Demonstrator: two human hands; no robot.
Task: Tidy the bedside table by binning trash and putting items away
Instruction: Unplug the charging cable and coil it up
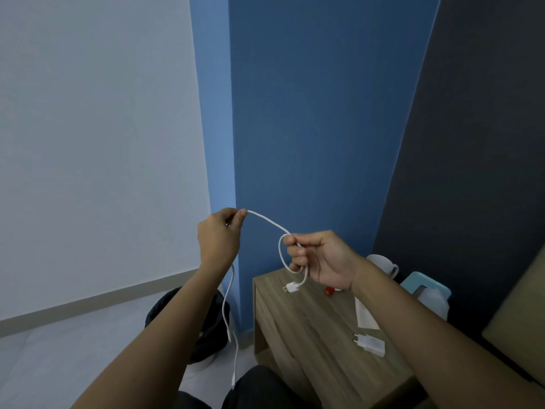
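A white charging cable (267, 220) stretches between both hands above the wooden bedside table (298, 326). My left hand (218, 234) pinches it up high, and the long free end hangs down past my left forearm toward the floor. My right hand (320, 258) is closed on a small loop of the cable, with the USB plug (290, 288) dangling just below it. On the table top lie a white charger plug (370, 344), a white paper piece (365, 315) and a small red object (328, 291), partly hidden by my right wrist.
A bin lined with a black bag (206, 338) stands on the floor left of the table, behind my left arm. A white cup (383, 263) and a light blue box (427, 290) sit at the table's back right. Blue wall rises behind; bed edge at right.
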